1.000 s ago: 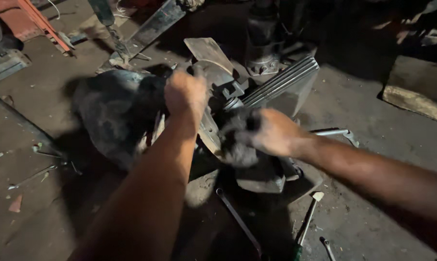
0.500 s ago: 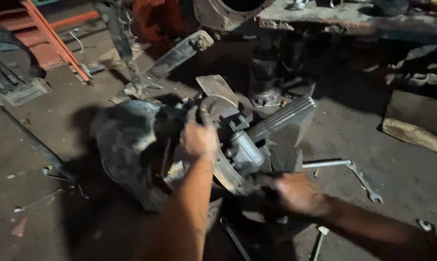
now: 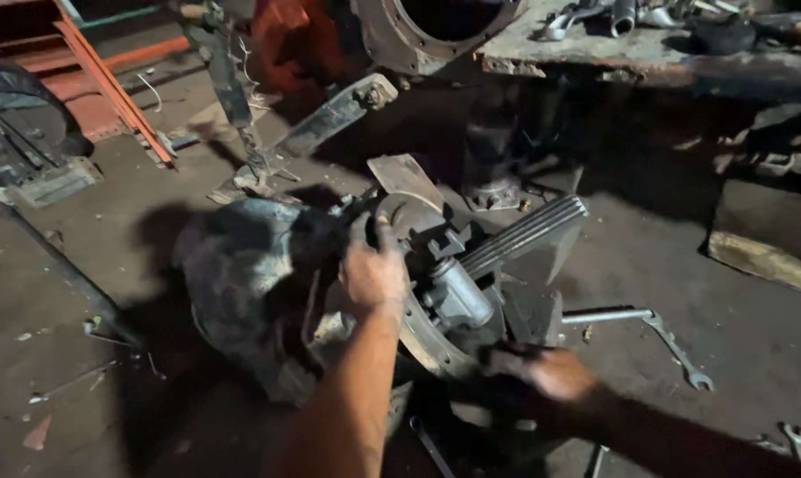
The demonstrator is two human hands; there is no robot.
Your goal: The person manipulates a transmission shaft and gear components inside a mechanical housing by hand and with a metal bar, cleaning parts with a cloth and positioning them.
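Gripping the round flange (image 3: 418, 332) rim, left hand (image 3: 374, 276) closes on it; right hand (image 3: 546, 372) low, blurred, grip unclear. Brace the grimy housing (image 3: 241, 283); mind the splined shaft (image 3: 524, 237).

I see no packages, labels, signs or screens from here, only bare, greasy metal parts and tools on the dark workshop floor.

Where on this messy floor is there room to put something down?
The barest floor lies right of the grey machine part, between the wrench and the pale block. Another patch lies at far left, below the orange frame. It is crowded around the left hand, the right hand and the dark housing.
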